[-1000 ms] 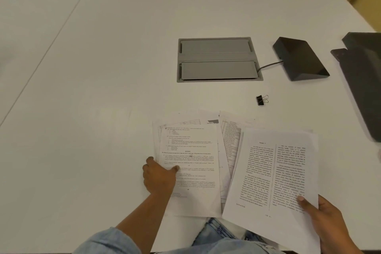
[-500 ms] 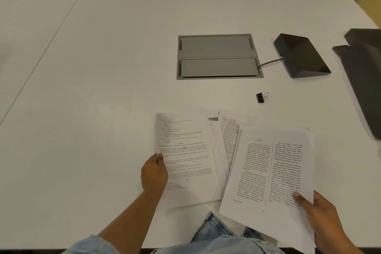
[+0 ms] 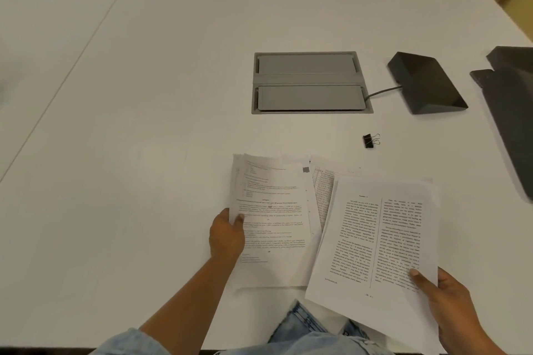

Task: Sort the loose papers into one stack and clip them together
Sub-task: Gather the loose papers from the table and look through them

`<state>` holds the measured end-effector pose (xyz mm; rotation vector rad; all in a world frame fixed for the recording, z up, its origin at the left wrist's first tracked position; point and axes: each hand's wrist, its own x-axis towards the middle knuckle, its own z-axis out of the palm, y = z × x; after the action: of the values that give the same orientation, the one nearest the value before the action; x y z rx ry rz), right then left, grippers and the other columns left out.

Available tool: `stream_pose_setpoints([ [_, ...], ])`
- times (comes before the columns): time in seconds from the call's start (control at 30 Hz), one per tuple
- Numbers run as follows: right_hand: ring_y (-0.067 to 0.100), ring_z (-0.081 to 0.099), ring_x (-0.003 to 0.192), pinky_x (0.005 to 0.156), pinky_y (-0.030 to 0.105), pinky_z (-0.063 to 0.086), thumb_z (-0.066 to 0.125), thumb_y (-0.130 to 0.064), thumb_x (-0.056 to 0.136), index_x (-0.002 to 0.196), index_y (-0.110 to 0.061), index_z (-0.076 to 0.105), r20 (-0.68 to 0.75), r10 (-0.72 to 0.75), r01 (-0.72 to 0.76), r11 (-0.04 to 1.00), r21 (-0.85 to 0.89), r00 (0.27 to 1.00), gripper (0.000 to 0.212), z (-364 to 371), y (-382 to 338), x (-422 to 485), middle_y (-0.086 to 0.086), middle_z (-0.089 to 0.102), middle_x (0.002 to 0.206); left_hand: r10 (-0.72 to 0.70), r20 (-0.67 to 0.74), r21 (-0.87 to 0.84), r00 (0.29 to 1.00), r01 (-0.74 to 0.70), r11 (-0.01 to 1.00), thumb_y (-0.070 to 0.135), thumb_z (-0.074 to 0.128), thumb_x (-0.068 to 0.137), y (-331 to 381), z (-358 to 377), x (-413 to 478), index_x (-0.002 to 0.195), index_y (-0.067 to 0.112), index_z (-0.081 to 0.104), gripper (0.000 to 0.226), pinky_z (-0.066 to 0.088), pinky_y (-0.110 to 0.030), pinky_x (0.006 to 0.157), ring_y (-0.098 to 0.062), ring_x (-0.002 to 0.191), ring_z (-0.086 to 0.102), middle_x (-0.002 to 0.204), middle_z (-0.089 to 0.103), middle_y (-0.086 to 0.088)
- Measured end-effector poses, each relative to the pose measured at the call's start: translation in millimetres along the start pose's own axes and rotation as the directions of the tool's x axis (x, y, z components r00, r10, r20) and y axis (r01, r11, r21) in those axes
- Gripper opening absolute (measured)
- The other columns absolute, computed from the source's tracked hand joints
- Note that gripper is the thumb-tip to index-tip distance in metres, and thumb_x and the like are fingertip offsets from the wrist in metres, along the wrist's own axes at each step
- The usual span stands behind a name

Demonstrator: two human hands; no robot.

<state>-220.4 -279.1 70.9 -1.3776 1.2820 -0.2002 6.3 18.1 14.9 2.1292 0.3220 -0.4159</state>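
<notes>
My left hand (image 3: 226, 236) grips the left edge of a printed sheet (image 3: 274, 219), with a couple more sheets under it, lifted a little off the white table (image 3: 144, 124). My right hand (image 3: 450, 305) holds a two-column printed sheet (image 3: 377, 242) by its lower right corner, with more sheets behind it. Between the two bundles a sheet with a table of small print (image 3: 324, 190) lies flat, partly covered. A black binder clip (image 3: 370, 140) rests on the table beyond the papers, untouched.
A grey recessed cable hatch (image 3: 310, 82) sits in the table's middle. To its right stands a dark wedge-shaped device (image 3: 424, 83) with a cable. A dark flat object (image 3: 513, 112) lies at the right edge. My denim-clad lap shows below the table's front edge.
My left hand went from pressing flat on the left sheets to pinching their left edge and lifting them. The right hand's bundle has hardly moved.
</notes>
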Motion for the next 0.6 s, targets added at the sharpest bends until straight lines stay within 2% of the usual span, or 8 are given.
stream_pose_setpoints([
  [0.07,0.033,0.062,0.098,0.093,0.039,0.044,0.064,-0.006,0.09,0.119,-0.002,0.064,-0.001,0.004,-0.004,1.0,0.001,1.0,0.029,-1,0,0,0.007,0.068,0.096,0.031,0.002,0.052,1.0,-0.031,0.998,0.031,0.047,0.102,1,-3,1,0.114,0.014,0.06,0.025,0.06,-0.044,0.082,-0.026,0.091,0.069,0.106,0.07,-0.004],
  [0.13,0.034,0.063,0.101,0.093,0.039,0.044,0.064,-0.006,0.09,0.119,-0.002,0.065,0.002,0.006,-0.006,1.0,0.005,1.0,0.029,-3,1,2,0.009,0.069,0.099,0.05,0.004,0.035,0.999,-0.05,0.998,0.034,0.043,0.103,3,-7,1,0.111,0.015,0.06,0.026,0.06,-0.045,0.081,-0.025,0.09,0.069,0.102,0.07,-0.003],
  [0.3,0.033,0.063,0.103,0.099,0.042,0.044,0.063,-0.007,0.091,0.121,-0.004,0.064,0.005,0.008,-0.009,0.999,0.031,1.0,0.03,-6,-3,5,-0.004,0.068,0.095,0.078,0.03,-0.183,0.996,-0.071,0.98,0.032,0.046,0.103,25,-35,-6,0.104,0.017,0.064,0.023,0.059,-0.035,0.077,-0.022,0.089,0.07,0.097,0.072,-0.002],
  [0.37,0.032,0.061,0.103,0.1,0.042,0.042,0.061,-0.009,0.093,0.122,-0.004,0.062,0.011,0.009,-0.01,0.998,0.062,1.0,0.03,-6,-6,6,-0.005,0.066,0.095,0.088,0.045,-0.25,0.995,-0.074,0.965,0.034,0.047,0.103,34,-49,-8,0.108,0.017,0.067,0.027,0.06,-0.034,0.077,-0.021,0.089,0.072,0.099,0.074,-0.002],
  [0.47,0.032,0.061,0.106,0.103,0.044,0.042,0.059,-0.013,0.095,0.124,-0.006,0.06,0.023,0.007,-0.009,0.996,0.09,1.0,0.03,-5,-10,8,-0.003,0.067,0.098,0.088,0.084,-0.32,0.993,-0.056,0.946,0.037,0.048,0.102,50,-66,-13,0.114,0.017,0.068,0.031,0.061,-0.04,0.079,-0.021,0.09,0.074,0.102,0.077,-0.001],
  [0.6,0.029,0.062,0.111,0.101,0.04,0.043,0.057,-0.017,0.097,0.128,-0.009,0.059,0.084,-0.029,0.023,0.996,0.081,0.996,0.033,4,-20,7,0.006,0.067,0.117,0.105,0.183,-0.391,0.977,-0.026,0.92,0.037,0.048,0.101,75,-72,-26,0.114,0.02,0.068,0.029,0.06,-0.04,0.078,-0.022,0.09,0.076,0.103,0.079,0.0],
])
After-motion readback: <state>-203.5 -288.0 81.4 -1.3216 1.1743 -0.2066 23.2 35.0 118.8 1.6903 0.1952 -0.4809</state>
